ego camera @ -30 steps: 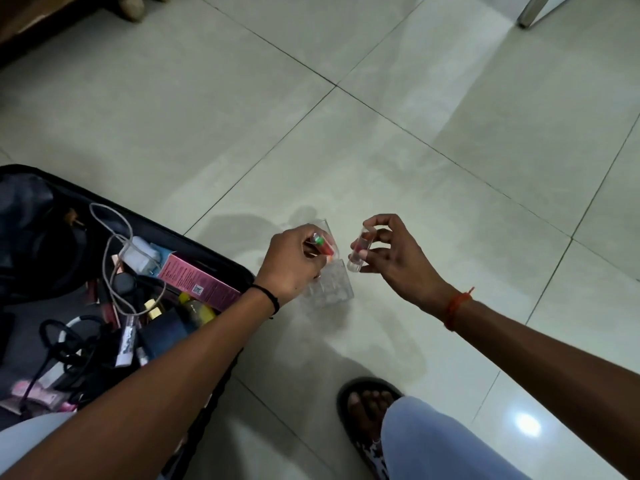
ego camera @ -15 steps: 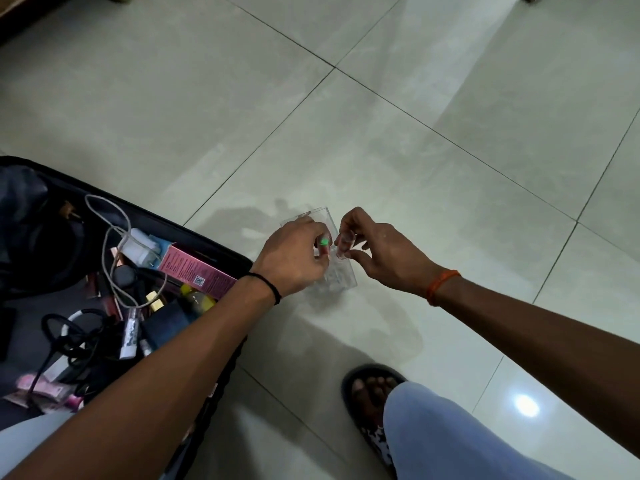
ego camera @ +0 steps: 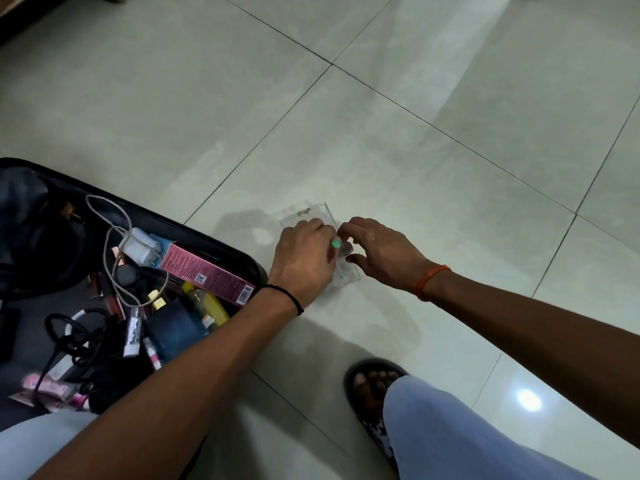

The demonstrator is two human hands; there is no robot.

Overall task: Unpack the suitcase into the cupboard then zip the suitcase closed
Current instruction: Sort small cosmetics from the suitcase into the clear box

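Small tubes are pinched by left hand [ego camera: 304, 258] and right hand [ego camera: 381, 252] over clear box [ego camera: 343, 271] on floor. Risk: tubes dropped, box tipped.

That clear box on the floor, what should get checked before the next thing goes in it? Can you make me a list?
1. Clear box sits flat on the floor: ok.
2. Lid open, out of the way: ok.
3. Left hand holds a green-tipped item firmly: ok.
4. Right hand free of the small vial: cannot tell, fingers hide it.
5. Room left inside the box: cannot tell, hands cover it.
6. Suitcase emptied: not ok, a pink carton, cables and bottles remain.
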